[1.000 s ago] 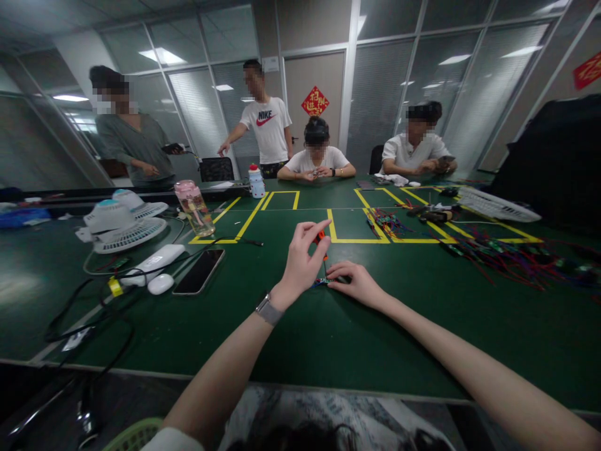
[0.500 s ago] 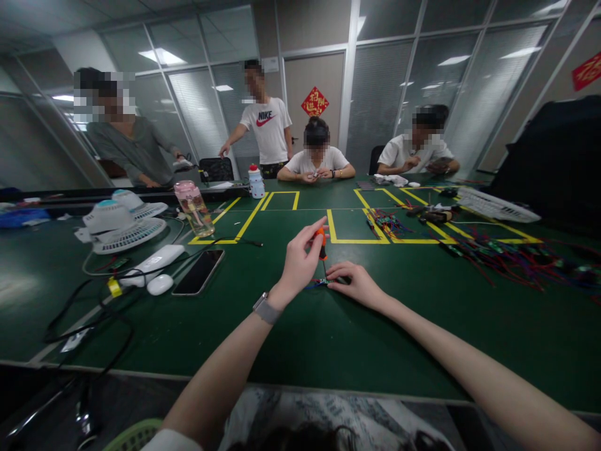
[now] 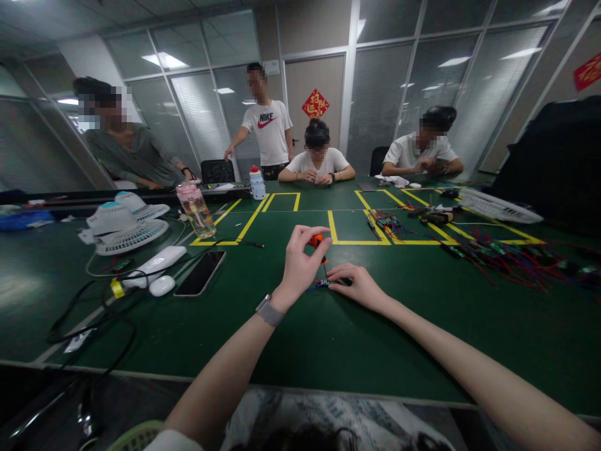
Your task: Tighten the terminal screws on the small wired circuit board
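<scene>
My left hand (image 3: 303, 263) curls its fingers and thumb round the orange-and-black handle of a screwdriver (image 3: 318, 240). The screwdriver stands nearly upright, its thin shaft pointing down at a small circuit board (image 3: 323, 284) with thin wires on the green tabletop. From the right, my right hand (image 3: 359, 285) pinches the edge of that board between thumb and fingers, low against the table. The exact spot where the tip meets the board is too small to make out.
Left on the table (image 3: 300, 351) lie a phone (image 3: 200, 274), a white case (image 3: 162, 285), a power strip (image 3: 157, 266), cables and white fans (image 3: 124, 228). A pink-lidded bottle (image 3: 197, 210) stands behind. Wired boards (image 3: 511, 257) heap at right. Several people sit or stand opposite.
The fingers of my left hand have shifted on the screwdriver handle, with index finger and thumb now more bent and spread. My right hand stays at the board.
</scene>
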`<state>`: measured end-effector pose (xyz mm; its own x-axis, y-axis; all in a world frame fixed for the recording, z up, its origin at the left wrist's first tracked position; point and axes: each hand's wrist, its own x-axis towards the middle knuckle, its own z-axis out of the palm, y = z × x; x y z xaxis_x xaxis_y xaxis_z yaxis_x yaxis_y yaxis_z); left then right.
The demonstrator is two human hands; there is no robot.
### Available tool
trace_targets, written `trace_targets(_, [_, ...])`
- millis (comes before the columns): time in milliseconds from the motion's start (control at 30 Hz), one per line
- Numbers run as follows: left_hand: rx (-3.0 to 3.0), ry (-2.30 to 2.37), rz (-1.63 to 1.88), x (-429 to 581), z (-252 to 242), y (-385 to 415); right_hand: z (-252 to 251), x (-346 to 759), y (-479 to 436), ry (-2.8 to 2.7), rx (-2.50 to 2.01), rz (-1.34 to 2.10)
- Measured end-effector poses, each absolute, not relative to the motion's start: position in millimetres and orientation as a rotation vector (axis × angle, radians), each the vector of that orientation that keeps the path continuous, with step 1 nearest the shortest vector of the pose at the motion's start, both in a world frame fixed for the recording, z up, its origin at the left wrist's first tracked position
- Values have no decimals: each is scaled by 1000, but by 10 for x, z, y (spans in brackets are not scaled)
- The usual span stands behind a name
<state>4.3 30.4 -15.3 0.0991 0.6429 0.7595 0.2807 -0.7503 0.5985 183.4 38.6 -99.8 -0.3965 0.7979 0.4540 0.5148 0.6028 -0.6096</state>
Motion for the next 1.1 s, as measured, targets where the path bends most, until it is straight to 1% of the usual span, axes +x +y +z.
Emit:
trace_targets(200, [1940,690,1539,69,-173,337,-994,1833,389,-2084,-1040,491])
trace_targets(367, [2054,873,1669,67,-157,302,-990,1829,386,-2085,-1047,495])
trace_targets(567, [1919,677,1564,56,-145,311,-978,1828,383,-2091,-1051,498])
trace_targets(733, [1945,857,1697,41,-153,343,-991,1831,388,-2087,-1046,492])
trace_targets(900, [1865,706,1557,51,-140,334,-995,1835,393,-2095,-1038,486])
trace_targets(1100, [1915,841,1678,51,-150,333,-973,1832,387,-2107,-1045,483])
